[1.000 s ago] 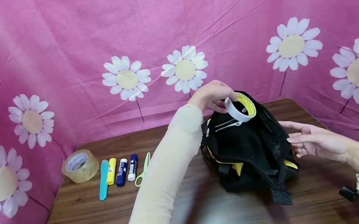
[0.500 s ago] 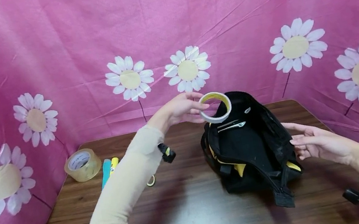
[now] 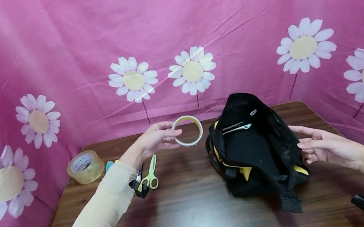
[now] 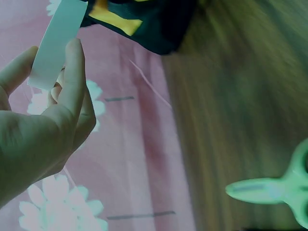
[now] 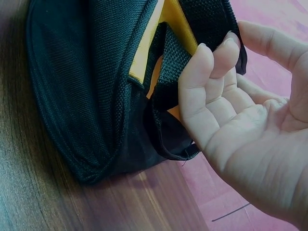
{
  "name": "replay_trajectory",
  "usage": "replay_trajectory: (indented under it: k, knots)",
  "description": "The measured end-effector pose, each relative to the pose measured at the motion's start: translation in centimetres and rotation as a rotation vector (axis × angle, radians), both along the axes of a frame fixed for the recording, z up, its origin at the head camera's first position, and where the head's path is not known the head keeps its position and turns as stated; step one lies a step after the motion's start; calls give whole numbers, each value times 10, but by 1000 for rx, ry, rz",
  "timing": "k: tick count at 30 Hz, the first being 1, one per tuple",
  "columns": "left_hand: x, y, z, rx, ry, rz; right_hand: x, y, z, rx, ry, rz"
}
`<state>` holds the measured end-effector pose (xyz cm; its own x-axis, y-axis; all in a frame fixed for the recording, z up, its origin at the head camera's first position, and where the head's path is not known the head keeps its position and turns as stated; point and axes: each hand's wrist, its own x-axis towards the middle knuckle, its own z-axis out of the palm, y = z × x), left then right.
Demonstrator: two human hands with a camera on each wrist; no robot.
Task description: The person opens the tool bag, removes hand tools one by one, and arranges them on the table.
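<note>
My left hand (image 3: 157, 137) pinches a white roll of tape (image 3: 200, 128) with a yellow inside, held up over the table left of the bag. In the left wrist view the roll of tape (image 4: 57, 45) is edge-on between thumb and fingers. A black bag (image 3: 251, 158) with yellow trim stands upright, its top gaping. At the bag's right side my right hand (image 3: 332, 148) holds the edge. In the right wrist view, fingertips (image 5: 199, 62) are bent against the black fabric. Green scissors (image 3: 150, 175) lie just below my left hand.
Clear packing tape (image 3: 85, 167) stands at the table's back left. Beside it, a turquoise strip (image 3: 109, 165) and a yellow stick (image 3: 116, 161) are mostly hidden behind the left arm. A pink flowered cloth (image 3: 151, 14) hangs behind the wooden table (image 3: 192, 216).
My left hand has carried the roll of tape from the bag's opening out to the left and lower. My right hand stays at the bag's side. The scissors are uncovered again.
</note>
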<state>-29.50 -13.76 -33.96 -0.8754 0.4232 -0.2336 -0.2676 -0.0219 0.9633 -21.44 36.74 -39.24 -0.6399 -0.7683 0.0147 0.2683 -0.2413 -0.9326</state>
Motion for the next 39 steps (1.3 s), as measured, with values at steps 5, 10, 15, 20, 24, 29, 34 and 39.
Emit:
replay_trajectory:
  k: [5,10,15,20,24,29,34,39]
  knots:
    - [7,-15,-23,12,-24,56,1,2,1,17,11,-20]
    - [18,-29,-48,-22,-54,84,0,1,1,20,27,-12]
    - [27,-40,-71,-80,-107,95,1,-1,-1,31,23,-19]
    - [30,-45,-83,-94,-130,115,2,-1,-1,23,19,-19]
    - [33,-49,-86,-147,-141,126,2,-1,-1,21,4,-24]
    - [36,-54,-87,-190,-118,115,2,-2,0,19,-2,-18]
    - [35,-57,-86,-215,-106,100,2,-2,1,19,-16,-18]
    - [33,-59,-87,-266,-73,102,2,-2,1,23,3,-26]
